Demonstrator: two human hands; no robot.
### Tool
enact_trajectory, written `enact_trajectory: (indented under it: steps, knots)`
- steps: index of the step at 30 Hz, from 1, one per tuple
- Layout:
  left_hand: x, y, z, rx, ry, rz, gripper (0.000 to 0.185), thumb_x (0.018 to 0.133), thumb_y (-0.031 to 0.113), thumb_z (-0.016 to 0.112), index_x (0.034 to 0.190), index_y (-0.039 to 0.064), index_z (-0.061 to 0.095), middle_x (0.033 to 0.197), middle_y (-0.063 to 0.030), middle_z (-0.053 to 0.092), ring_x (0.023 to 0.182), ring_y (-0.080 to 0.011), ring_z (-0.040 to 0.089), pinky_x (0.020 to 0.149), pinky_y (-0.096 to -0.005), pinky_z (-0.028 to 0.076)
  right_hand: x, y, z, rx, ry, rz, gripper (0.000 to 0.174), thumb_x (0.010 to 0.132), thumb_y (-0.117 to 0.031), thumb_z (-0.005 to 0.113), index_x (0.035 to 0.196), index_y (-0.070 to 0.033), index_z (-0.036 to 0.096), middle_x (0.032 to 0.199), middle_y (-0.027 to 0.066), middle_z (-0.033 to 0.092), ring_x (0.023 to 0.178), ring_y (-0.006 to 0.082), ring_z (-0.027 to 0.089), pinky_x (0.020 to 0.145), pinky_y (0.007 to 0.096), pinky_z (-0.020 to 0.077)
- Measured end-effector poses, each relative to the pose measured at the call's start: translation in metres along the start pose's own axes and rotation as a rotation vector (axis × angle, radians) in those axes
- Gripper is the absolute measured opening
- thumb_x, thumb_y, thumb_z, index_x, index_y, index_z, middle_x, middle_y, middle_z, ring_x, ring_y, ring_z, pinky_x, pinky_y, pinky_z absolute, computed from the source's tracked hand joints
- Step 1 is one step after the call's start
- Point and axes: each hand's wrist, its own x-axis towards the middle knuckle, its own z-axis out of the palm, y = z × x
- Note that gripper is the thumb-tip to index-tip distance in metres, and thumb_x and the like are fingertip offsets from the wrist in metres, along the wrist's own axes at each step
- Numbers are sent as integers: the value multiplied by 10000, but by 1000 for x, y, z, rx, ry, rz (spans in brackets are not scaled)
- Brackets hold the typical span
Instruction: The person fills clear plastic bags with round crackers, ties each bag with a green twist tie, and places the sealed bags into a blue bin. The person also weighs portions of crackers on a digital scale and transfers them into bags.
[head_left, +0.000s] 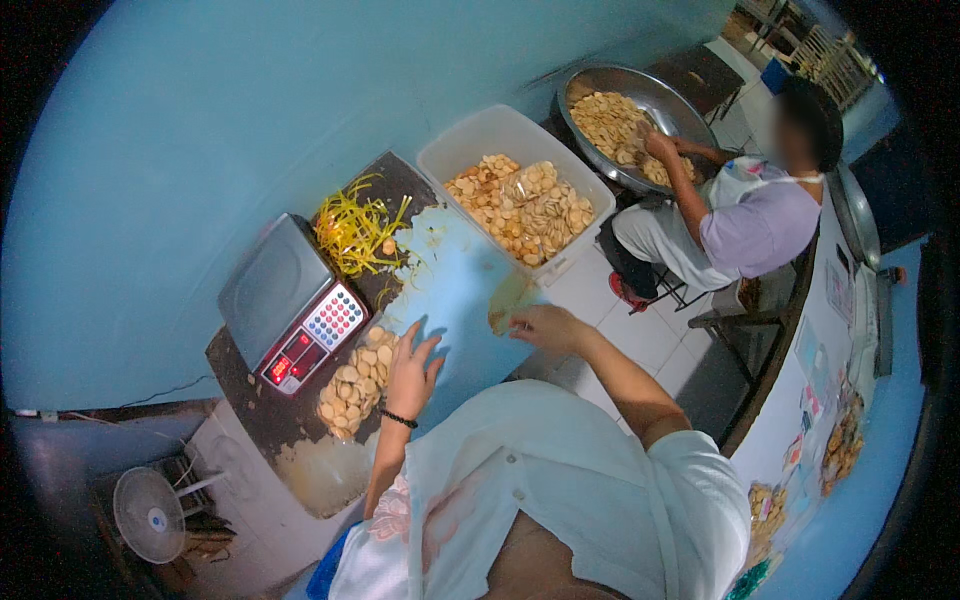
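Note:
My left hand (410, 373) is over the table with its fingers spread. It is right beside a clear plastic bag of round, pale crackers (358, 384), and whether it touches the bag is hard to see. A dark beaded bracelet circles that wrist. My right hand (553, 328) is blurred, its fingers bent near the table's right corner. A yellowish patch (511, 298) shows at those fingertips; I cannot tell if it is something held or part of the tabletop. A digital weighing scale (292, 304) with lit red digits stands left of the bag.
Yellow plastic strips (360, 225) lie heaped behind the scale. A translucent plastic bin (480, 124) holds crackers, some bagged. Beyond it, a seated person (757, 217) handles crackers in a large metal basin (679, 94). A white fan (150, 517) stands lower left. The worn blue table (465, 262) meets the wall.

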Motion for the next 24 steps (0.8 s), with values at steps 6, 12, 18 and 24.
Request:
enact_trajectory:
  steps: [6,12,18,24]
  knots:
    - [26,-16,10,-12,0,-117,342,819,116,718,1157,98,670,1434,-194,459,1255,-399,482,1039,-459,417,129,132,-75,-304,129,281,250,910,-244,595,1026,-32,661,981,178,699,931,368,667,783,463,523]
    - [55,8,19,-35,48,-276,327,814,114,722,1138,107,680,1415,-180,491,1232,-388,508,1016,-450,440,204,258,-136,-330,359,471,203,862,-73,563,1029,-12,661,1018,178,663,931,352,691,811,447,556]
    - [63,29,23,-97,78,-289,322,810,74,718,1129,100,679,1365,-176,535,1199,-381,536,994,-433,464,244,303,-138,-758,91,586,213,867,-130,599,1049,-64,687,1117,128,647,964,315,687,774,405,580]
    - [37,31,11,-92,127,-325,307,811,69,714,1114,94,676,1348,-172,543,1187,-370,544,983,-434,471,265,217,-179,-915,253,227,167,863,-128,605,993,-71,694,1075,91,632,928,305,662,748,403,561]
